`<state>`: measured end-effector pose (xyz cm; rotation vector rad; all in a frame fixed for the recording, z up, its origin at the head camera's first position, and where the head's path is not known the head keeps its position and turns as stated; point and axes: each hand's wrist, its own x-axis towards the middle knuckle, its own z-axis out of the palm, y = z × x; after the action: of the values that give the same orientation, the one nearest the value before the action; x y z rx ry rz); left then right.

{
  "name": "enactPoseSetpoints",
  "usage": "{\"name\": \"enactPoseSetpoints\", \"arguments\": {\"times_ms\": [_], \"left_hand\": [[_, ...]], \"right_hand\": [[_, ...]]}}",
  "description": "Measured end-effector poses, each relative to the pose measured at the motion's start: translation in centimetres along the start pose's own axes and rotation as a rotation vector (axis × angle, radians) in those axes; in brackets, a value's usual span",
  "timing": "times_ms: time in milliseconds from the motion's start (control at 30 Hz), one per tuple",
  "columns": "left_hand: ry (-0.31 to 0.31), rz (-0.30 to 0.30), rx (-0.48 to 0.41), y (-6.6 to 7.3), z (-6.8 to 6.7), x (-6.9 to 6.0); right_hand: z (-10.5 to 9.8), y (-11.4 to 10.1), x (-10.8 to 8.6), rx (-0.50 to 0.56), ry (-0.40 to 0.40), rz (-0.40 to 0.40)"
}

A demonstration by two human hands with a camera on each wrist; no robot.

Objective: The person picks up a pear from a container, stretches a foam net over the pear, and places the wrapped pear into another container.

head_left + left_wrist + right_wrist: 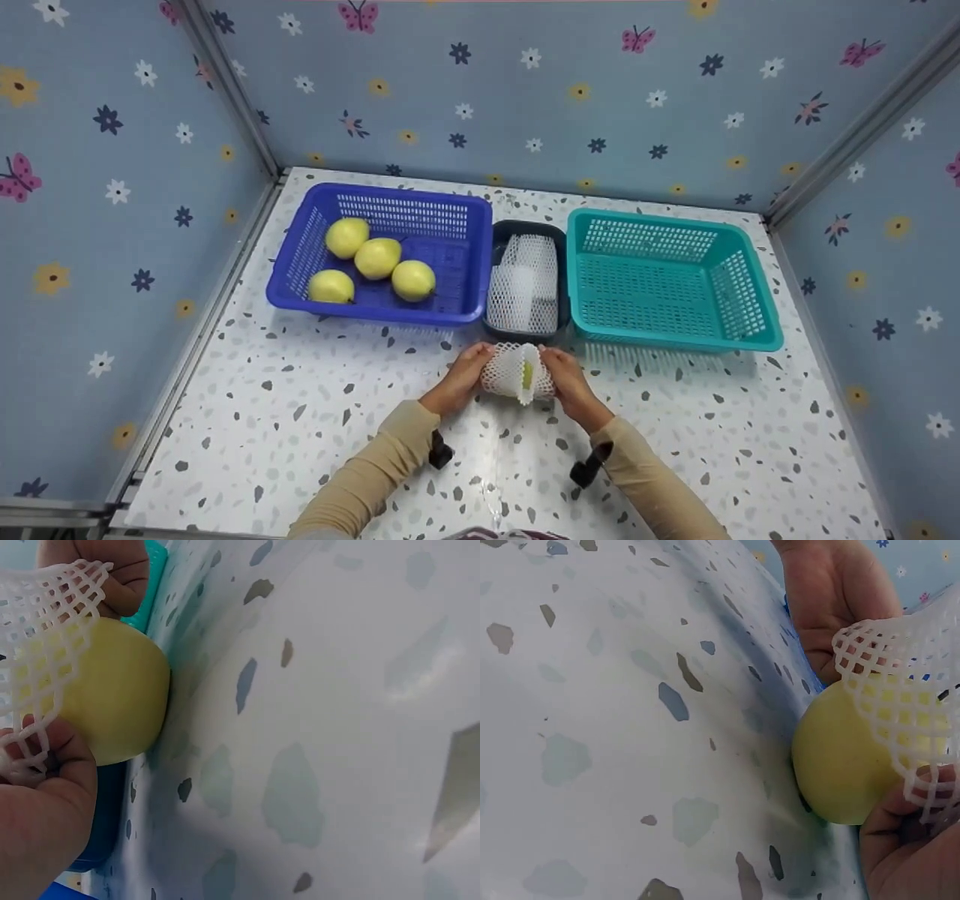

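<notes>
Head view, nearest first: two tan sleeves (367, 457) reach up from the bottom edge, each with a small black device (441, 452) at the wrist, just short of the hands. The left hand (463, 381) and the right hand (574, 382) face each other, narrowly apart, each pinching the edge of a white foam net (504, 371) between thumb and fingers. Between them is a yellow-green fruit (124, 694), partly inside the net; from above I catch only a sliver of it, while both wrist views show its smooth bare side bulging out, low over the speckled tabletop (262, 450). Whether it rests there I can't tell.

Just beyond the fingers, blocking the straight line forward, stands a dark tray (521, 337), with more foam nets (536, 274) lying overlapped inside it. Baskets flank it closely. Ahead and left of the left hand is a blue-purple basket (382, 312) holding four yellow fruits (378, 259), three in a slanting row and one by the near wall. Ahead and right of the right hand sits a teal basket (679, 343) with slotted sides. Farthest off, a pale blue wall (510, 97) printed with flowers and butterflies closes the space.
</notes>
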<state>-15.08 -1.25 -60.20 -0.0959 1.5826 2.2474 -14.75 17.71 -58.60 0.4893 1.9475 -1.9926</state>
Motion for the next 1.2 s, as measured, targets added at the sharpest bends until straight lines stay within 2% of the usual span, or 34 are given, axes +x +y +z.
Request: {"name": "enactPoseSetpoints", "arguments": {"times_ms": [133, 233, 367, 400, 433, 533, 567, 600, 633, 667, 700, 767, 800, 833, 867, 900, 933, 1000, 1133, 1200], "left_hand": [[-0.011, 0.044, 0.035, -0.4, -0.2, 0.2], [0.005, 0.087, 0.105, -0.6, -0.2, 0.4], [0.047, 0.175, 0.284, -1.0, -0.3, 0.7], [0.051, 0.211, 0.325, -1.2, -0.4, 0.7], [0.044, 0.282, 0.355, -2.4, -1.0, 1.5], [0.081, 0.327, 0.47, -2.5, -0.8, 1.5], [0.09, 0.366, 0.502, -5.0, -2.0, 3.4], [0.101, 0.396, 0.552, -5.2, -2.1, 3.4], [0.112, 0.405, 0.584, -6.1, -2.5, 4.2], [0.139, 0.406, 0.64, -6.4, -2.5, 4.5], [0.148, 0.423, 0.68, -7.5, -3.0, 5.4], [0.181, 0.531, 0.778, -10.1, -4.3, 7.3], [0.198, 0.529, 0.84, -7.9, -3.2, 5.5], [0.21, 0.524, 0.869, -8.2, -3.3, 5.9], [0.226, 0.525, 0.909, -7.7, -3.0, 5.4], [0.23, 0.491, 0.93, -6.5, -2.4, 4.5], [0.247, 0.48, 0.988, -5.4, -1.7, 3.6], [0.256, 0.414, 1.07, -2.9, -0.3, 1.7], [0.274, 0.352, 1.214, -1.5, 0.9, 0.6], [0.26, 0.354, 1.223, -1.3, 0.9, 0.6]], "right_hand": [[0.0, 0.5, 0.4, -0.043, 0.027, -0.018], [0.0, 0.9, 0.7, -0.094, 0.049, -0.051], [0.0, 1.5, 1.1, -0.171, 0.073, -0.113], [0.0, 1.7, 1.2, -0.187, 0.071, -0.135], [0.0, 1.8, 1.2, -0.205, 0.072, -0.162], [0.1, 1.7, 1.0, -0.266, 0.062, -0.242], [0.2, 1.7, 1.0, -0.285, 0.061, -0.259], [0.2, 1.8, 1.0, -0.299, 0.064, -0.271], [0.3, 1.8, 1.1, -0.32, 0.074, -0.279], [0.3, 1.7, 1.1, -0.337, 0.083, -0.276], [0.4, 1.7, 1.2, -0.361, 0.095, -0.273], [0.4, 2.1, 1.7, -0.406, 0.126, -0.269], [0.4, 2.1, 1.8, -0.426, 0.137, -0.266], [0.5, 2.1, 1.9, -0.449, 0.145, -0.27], [0.5, 2.1, 1.9, -0.467, 0.15, -0.273], [0.5, 2.1, 2.0, -0.49, 0.151, -0.28], [0.5, 2.1, 2.0, -0.512, 0.149, -0.287], [0.5, 2.1, 2.1, -0.549, 0.148, -0.301], [0.5, 2.2, 2.2, -0.614, 0.14, -0.331], [0.5, 2.3, 2.2, -0.622, 0.136, -0.328]]}}
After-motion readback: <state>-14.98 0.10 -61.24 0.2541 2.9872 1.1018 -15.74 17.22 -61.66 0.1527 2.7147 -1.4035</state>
